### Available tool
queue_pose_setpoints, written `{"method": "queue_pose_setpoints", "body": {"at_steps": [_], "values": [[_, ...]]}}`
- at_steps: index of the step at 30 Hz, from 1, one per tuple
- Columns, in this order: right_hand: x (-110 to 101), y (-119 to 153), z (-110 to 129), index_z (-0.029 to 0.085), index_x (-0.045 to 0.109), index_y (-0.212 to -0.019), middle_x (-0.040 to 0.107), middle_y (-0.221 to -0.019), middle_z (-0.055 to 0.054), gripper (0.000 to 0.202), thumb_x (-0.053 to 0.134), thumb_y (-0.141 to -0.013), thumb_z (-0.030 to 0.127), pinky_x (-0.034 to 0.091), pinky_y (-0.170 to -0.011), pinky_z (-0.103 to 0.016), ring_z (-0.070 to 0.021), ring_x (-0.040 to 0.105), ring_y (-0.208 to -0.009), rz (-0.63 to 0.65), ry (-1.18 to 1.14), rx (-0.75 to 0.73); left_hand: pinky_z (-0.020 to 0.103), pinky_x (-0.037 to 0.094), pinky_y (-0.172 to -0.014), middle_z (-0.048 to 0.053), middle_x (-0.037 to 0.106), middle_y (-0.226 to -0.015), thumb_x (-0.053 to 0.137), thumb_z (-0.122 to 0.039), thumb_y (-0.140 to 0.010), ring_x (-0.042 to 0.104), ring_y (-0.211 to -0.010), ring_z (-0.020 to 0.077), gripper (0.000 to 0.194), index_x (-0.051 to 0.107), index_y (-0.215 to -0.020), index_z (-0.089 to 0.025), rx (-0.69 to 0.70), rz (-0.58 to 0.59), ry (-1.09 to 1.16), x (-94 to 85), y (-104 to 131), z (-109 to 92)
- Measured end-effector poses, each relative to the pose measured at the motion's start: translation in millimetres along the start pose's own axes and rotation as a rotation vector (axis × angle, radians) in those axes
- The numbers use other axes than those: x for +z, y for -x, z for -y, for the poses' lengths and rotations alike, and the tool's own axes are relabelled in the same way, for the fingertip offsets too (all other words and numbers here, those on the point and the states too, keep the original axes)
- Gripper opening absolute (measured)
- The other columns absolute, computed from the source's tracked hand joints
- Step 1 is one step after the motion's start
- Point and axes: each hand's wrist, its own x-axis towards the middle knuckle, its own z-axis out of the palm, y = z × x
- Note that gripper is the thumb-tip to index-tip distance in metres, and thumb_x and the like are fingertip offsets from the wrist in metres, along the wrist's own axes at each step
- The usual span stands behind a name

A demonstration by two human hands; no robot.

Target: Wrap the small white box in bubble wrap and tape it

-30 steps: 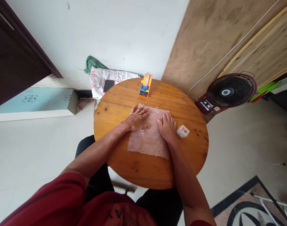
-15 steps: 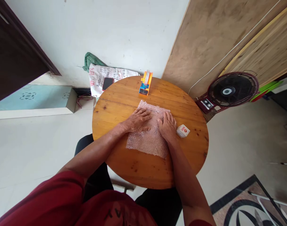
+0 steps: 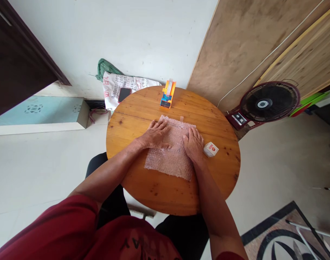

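A sheet of clear bubble wrap point(image 3: 170, 160) lies flat on the round wooden table point(image 3: 159, 198). My left hand point(image 3: 155, 135) rests open on its left side, fingers stretched and pointing up and to the right. On its right edge, my right hand point(image 3: 194, 144) lies open with the palm down. A small white box point(image 3: 210, 149) with a red mark stands just right of my right hand, apart from it. Beyond the far edge of the wrap is an orange and blue tape dispenser point(image 3: 168, 94).
Against the wall, a printed white sack point(image 3: 110, 81) sits behind the table with a dark phone-like object point(image 3: 124, 94) by it. A dark red fan point(image 3: 268, 103) stands at the right. A pale blue ledge point(image 3: 40, 112) runs along the left wall.
My left hand has slid slightly left across the bubble wrap. A small strip at the wrap's far edge now shows. My right hand stays nearly in place.
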Motion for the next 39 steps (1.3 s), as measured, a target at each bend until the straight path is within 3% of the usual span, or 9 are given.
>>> {"method": "queue_pose_setpoints", "body": {"at_steps": [14, 24, 29, 33, 36, 39], "values": [[-2, -1, -1, 0.006, 0.042, -0.148, 0.037, -0.159, -0.014, 0.054, 0.028, -0.100, 0.026, 0.024, -0.118, -0.045, -0.0290, 0.033, -0.145, 0.011, 0.003, 0.000, 0.058, -0.001, -0.122, 0.017, 0.015, -0.166, 0.060, -0.077, -0.073, 0.004, -0.155, 0.0370, 0.108, 0.028, -0.156, -0.016, -0.004, 0.044, 0.035, -4.1, 0, 12], [-2, -3, 1, 0.005, 0.042, -0.149, 0.037, -0.159, -0.014, 0.055, 0.029, -0.098, 0.025, 0.023, -0.118, -0.046, -0.0296, 0.032, -0.146, 0.023, -0.024, 0.012, 0.054, 0.003, -0.123, 0.014, 0.023, -0.165, 0.059, -0.068, -0.081, 0.012, -0.154, 0.0347, 0.090, 0.036, -0.153, -0.019, -0.038, 0.018, 0.058, -2.0, -1, 15], [-2, -1, 2, 0.007, 0.042, -0.149, 0.038, -0.158, -0.015, 0.055, 0.030, -0.099, 0.025, 0.024, -0.117, -0.046, -0.0286, 0.033, -0.145, -0.002, -0.021, 0.001, 0.058, 0.012, -0.121, 0.016, 0.021, -0.165, 0.041, -0.061, -0.095, 0.015, -0.154, 0.0348, 0.076, 0.028, -0.156, -0.018, -0.127, -0.103, 0.097, -14.3, 5, -2], [-1, -1, 1, 0.007, 0.043, -0.148, 0.039, -0.158, -0.014, 0.054, 0.032, -0.098, 0.025, 0.024, -0.117, -0.046, -0.0288, 0.034, -0.145, -0.024, -0.037, 0.001, 0.056, 0.013, -0.122, 0.018, 0.019, -0.165, 0.041, -0.056, -0.097, 0.013, -0.154, 0.0354, 0.072, 0.031, -0.155, -0.015, -0.024, -0.024, -0.004, -28.4, 18, -32], [0, -1, 1, 0.009, 0.044, -0.148, 0.039, -0.158, -0.013, 0.053, 0.032, -0.099, 0.025, 0.024, -0.117, -0.046, -0.0286, 0.034, -0.145, -0.035, -0.029, 0.001, 0.056, 0.009, -0.123, 0.019, 0.019, -0.165, 0.047, -0.058, -0.095, 0.013, -0.154, 0.0360, 0.073, 0.035, -0.154, -0.017, 0.115, 0.035, -0.060, -19.1, 28, -58], [0, 0, 0, 0.010, 0.043, -0.149, 0.040, -0.157, -0.015, 0.052, 0.031, -0.100, 0.026, 0.026, -0.116, -0.044, -0.0273, 0.034, -0.145, -0.041, -0.005, -0.011, 0.063, 0.005, -0.121, 0.016, 0.020, -0.165, 0.044, -0.066, -0.093, 0.013, -0.154, 0.0380, 0.075, 0.036, -0.154, -0.024, 0.161, -0.031, -0.081, 6.5, 37, -73]]}}
